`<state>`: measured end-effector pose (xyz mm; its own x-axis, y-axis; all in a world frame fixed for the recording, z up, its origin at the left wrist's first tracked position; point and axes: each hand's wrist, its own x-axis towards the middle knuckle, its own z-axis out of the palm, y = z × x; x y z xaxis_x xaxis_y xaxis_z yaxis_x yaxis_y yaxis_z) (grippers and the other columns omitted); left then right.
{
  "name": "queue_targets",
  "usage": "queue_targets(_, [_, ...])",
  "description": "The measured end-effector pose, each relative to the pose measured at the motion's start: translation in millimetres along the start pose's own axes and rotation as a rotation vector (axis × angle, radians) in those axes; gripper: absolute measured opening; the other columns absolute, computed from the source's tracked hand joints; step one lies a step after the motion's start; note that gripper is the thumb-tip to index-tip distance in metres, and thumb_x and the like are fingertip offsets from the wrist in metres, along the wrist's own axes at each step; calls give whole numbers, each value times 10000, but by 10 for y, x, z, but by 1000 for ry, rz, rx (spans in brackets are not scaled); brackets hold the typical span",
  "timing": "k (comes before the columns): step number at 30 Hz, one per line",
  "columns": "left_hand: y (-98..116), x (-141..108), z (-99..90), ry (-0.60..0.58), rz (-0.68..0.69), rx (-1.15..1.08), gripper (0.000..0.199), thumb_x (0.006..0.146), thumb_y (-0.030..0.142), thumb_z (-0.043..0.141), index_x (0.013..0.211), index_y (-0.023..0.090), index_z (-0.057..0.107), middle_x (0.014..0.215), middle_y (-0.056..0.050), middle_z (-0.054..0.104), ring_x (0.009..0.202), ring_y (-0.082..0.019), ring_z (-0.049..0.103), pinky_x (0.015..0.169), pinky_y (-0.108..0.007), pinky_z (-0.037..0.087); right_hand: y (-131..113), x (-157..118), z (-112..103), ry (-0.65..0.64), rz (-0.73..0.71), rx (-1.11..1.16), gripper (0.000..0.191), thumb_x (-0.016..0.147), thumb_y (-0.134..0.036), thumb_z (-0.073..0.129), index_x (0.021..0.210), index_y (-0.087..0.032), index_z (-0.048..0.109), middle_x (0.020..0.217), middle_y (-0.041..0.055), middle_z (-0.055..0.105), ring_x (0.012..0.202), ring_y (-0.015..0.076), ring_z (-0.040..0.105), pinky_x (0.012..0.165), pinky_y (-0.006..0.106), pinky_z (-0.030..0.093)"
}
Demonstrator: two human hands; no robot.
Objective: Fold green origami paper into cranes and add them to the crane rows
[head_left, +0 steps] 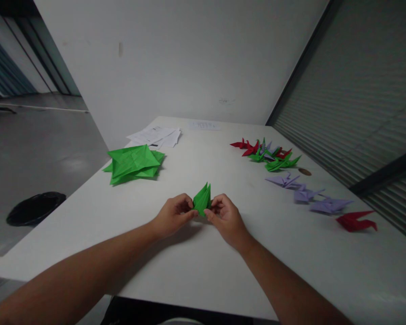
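Between my two hands, near the middle of the white table (203, 257), is a partly folded green origami paper (202, 199) with its narrow points upward. My left hand (176, 214) pinches its left lower side between thumb and fingers. On the right lower side, my right hand (227, 219) grips it the same way, thumb in front. The fingertips behind the paper are partly hidden. To the left lies a stack of creased green paper sheets (133, 163).
Red, green and purple paper cranes cluster at the back right, including a green crane (280, 163). Purple cranes (329, 205) and a red crane (355, 221) line the right side. White printed papers (155, 135) lie at back left. A black bin (35, 208) stands on the floor.
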<state>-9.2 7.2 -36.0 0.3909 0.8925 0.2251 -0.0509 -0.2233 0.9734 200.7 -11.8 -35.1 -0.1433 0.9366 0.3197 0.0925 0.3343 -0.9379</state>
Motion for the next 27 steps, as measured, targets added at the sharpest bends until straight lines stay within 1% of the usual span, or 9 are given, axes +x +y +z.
queue_targets(5, [37,1,25,-22,-23,-153,309,876,357,773,896,185,517,791,2,673,727,-137,671,692,-269,511,-18,4,10,8,13,-2,207,879,-311,713,913,-235,523,816,-8,592,722,165,578,658,302,476])
queue_targets(8, [36,2,43,-18,-42,-228,352,861,355,799,930,193,494,789,12,682,722,-136,689,690,-265,534,-19,5,11,8,15,-3,216,863,-293,720,913,-233,519,820,-10,591,728,162,583,660,300,473])
queue_targets(13, [24,6,49,-39,-95,-286,430,844,371,823,970,211,445,755,2,730,693,-148,716,672,-258,544,-7,0,11,9,12,7,218,856,-278,721,916,-233,516,817,-15,590,719,156,583,652,297,468])
queue_targets(18, [29,4,49,-43,-107,-290,422,843,376,823,984,205,464,770,-4,732,703,-146,712,682,-260,542,-2,0,13,15,13,33,239,845,-261,735,947,-237,521,827,-14,608,737,159,601,662,296,479])
queue_targets(22, [6,15,48,-24,-71,-282,396,834,356,829,981,197,498,810,4,702,739,-136,688,719,-276,543,0,4,15,26,-1,54,254,830,-235,742,953,-240,520,816,-22,599,731,151,601,663,291,484])
queue_targets(25, [-7,30,45,6,-2,-245,356,822,313,837,952,182,533,844,9,667,767,-115,646,722,-250,507,9,4,16,27,-4,65,263,826,-237,752,954,-240,522,812,-24,598,722,146,594,659,287,483])
queue_targets(27, [-5,38,43,18,20,-221,338,817,296,838,930,175,544,837,12,648,761,-110,620,708,-242,481,13,1,18,20,11,88,278,828,-257,768,958,-241,523,808,-23,602,714,144,594,653,285,486])
